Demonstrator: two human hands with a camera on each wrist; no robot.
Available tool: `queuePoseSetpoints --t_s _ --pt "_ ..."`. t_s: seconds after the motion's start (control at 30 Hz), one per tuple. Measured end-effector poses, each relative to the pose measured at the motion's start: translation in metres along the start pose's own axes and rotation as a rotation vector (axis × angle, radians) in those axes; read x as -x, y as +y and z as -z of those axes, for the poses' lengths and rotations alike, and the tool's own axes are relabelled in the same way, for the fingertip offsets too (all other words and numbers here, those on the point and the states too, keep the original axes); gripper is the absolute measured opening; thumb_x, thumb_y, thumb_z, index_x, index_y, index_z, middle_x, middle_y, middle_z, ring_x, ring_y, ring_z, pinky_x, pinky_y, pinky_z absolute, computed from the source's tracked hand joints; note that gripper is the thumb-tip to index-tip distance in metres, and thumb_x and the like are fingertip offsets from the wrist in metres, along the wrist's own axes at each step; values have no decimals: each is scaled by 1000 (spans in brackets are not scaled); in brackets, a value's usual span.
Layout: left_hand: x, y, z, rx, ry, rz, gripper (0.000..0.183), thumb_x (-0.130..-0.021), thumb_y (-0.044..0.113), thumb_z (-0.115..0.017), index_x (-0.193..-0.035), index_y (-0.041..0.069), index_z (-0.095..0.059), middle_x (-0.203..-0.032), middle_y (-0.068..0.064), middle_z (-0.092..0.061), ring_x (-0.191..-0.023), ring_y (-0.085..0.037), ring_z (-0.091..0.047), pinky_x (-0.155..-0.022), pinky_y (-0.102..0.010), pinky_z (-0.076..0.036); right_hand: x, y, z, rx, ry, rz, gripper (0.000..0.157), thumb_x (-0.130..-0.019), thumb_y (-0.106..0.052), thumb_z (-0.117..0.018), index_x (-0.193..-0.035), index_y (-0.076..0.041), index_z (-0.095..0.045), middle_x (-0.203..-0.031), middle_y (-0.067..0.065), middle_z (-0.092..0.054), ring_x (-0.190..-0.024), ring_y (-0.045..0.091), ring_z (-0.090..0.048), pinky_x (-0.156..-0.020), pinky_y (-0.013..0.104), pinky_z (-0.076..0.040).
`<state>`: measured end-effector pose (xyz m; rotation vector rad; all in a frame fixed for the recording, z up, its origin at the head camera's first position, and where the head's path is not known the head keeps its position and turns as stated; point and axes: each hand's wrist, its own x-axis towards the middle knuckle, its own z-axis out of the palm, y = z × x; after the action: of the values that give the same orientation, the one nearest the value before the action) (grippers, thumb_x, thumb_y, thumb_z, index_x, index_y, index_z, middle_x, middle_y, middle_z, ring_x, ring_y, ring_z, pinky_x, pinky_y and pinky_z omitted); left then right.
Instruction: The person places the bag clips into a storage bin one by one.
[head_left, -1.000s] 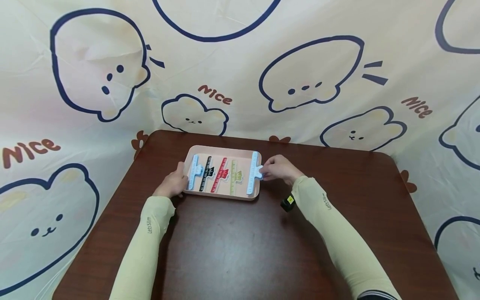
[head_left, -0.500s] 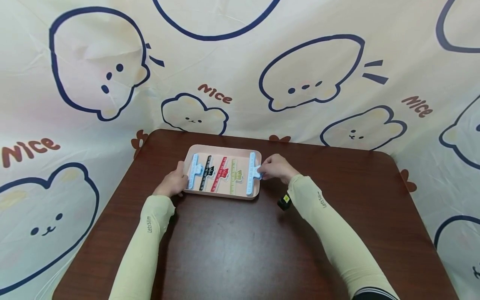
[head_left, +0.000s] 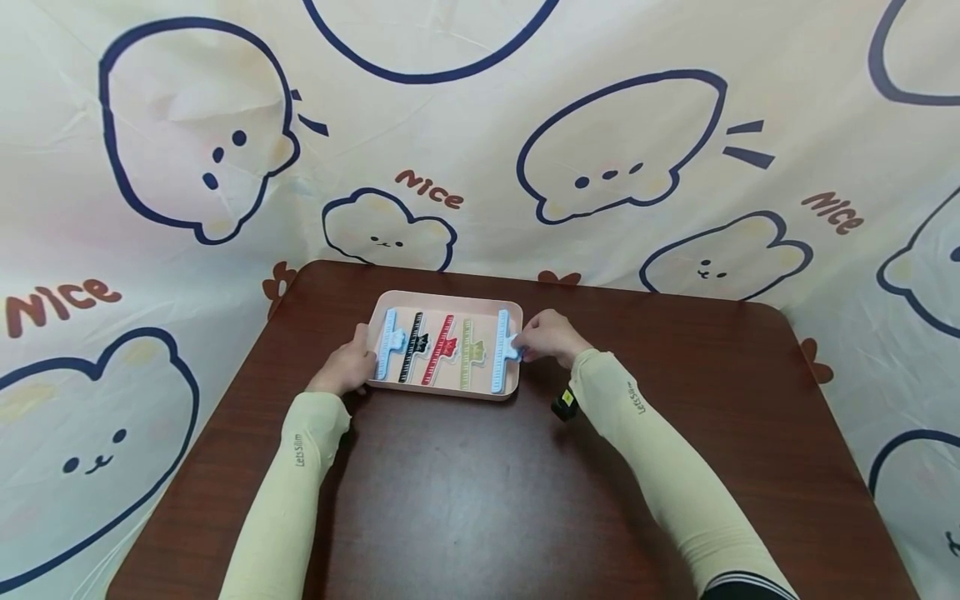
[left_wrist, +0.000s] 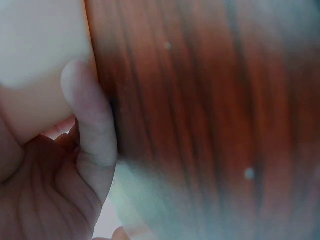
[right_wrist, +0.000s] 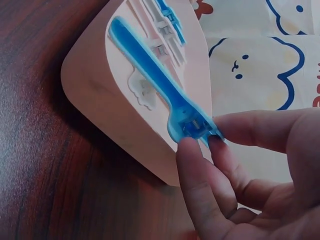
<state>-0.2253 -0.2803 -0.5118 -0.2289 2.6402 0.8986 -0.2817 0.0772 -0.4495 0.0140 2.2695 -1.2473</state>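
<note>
On the far part of the table lies a shallow pink tray (head_left: 442, 392). My left hand (head_left: 343, 364) grips its left side; the left wrist view shows the thumb (left_wrist: 90, 110) against the tray wall (left_wrist: 42, 40). At the tray's right end, my right hand (head_left: 553, 337) pinches the tab of a long light-blue bag clip (head_left: 500, 352) between thumb and fingers. The right wrist view has this blue clip (right_wrist: 150, 62) lying across the tray's end. Further left are a green clip (head_left: 467, 354), a red clip (head_left: 438, 350), a black clip (head_left: 411, 348) and another blue clip (head_left: 387, 345).
A small black object with a yellow-green label (head_left: 565, 404) shows beside the right sleeve cuff. The dark brown table (head_left: 450, 500) meets a cartoon-printed cloth (head_left: 480, 233) at its back and sides.
My right hand has moved slightly left, carrying the blue bag clip from over the tray's right rim to just inside it. The left hand stays on the tray.
</note>
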Motion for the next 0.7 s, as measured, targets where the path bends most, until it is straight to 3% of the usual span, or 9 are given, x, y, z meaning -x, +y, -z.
queuePoseSetpoints --t_s 0.27,0.5,0.7 --pt "1 -1 0 0 -5 8 55 -106 21 -30 -155 7 -10 -122 -31 -53 -65 -28 -64 -62 -36 -51 -1 -1 -5 93 40 -2 17 -93 -17 -74 -97 0 -75 -90 9 -73 -73 15 -66 -89 40 -58" --pt "-1 -2 -2 -11 15 -13 51 -105 19 -30 -152 6 -15 -119 -30 -55 -63 -27 -64 -62 -36 -51 -4 -3 -7 161 63 -24 14 -92 -18 -74 -92 -3 -74 -72 3 -65 -69 15 -60 -97 49 -53" --pt "-1 -1 -1 -7 15 -12 52 -106 19 -29 -154 7 -14 -119 -30 -55 -63 -27 -64 -60 -36 -52 -4 -4 -8 168 57 -25 15 -92 -18 -74 -86 -3 -73 -72 4 -64 -68 16 -58 -94 48 -53"
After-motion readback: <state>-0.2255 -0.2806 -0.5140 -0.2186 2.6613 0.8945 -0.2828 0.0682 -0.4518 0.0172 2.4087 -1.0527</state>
